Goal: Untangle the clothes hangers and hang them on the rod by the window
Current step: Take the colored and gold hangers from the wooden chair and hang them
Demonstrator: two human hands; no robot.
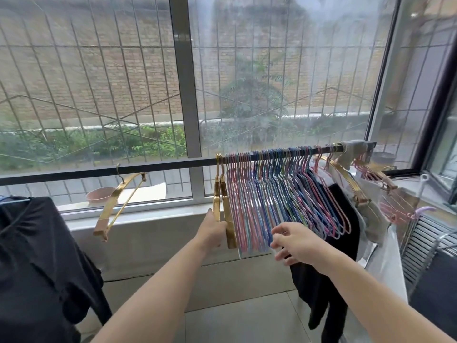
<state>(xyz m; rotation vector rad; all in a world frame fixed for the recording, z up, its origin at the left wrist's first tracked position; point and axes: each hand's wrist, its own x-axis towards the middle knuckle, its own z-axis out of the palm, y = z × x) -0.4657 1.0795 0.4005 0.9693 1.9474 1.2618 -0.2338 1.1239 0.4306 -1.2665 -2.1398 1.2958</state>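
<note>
Head view of the window rod (123,169), read from left to right. At far left a black garment (37,243) hangs below the rod. Next, a single gold hanger (118,199) hangs alone and tilted, its hook over the rod, well apart from the others. Near the middle, two gold hangers (223,206) hang side by side at the left end of a dense row of coloured wire hangers (284,199), pink, blue and green, already hooked on the rod. The left hand (212,231) grips the lower arm of the gold pair, fingers curled round it. The right hand (294,241) is open, fingers spread and reaching to the lower edges of the wire row; whether the fingertips touch them cannot be told. Further right, another gold hanger (346,179) carries dark and pale clothing, and a pink hanger cluster (376,174) lies tilted near the rod's end. The step appears to be closing up and squaring the row. It likely goes best by steadying the gold pair with the left hand while the right hand combs the wire loops parallel, since crossed lower bars would snag again.
</note>
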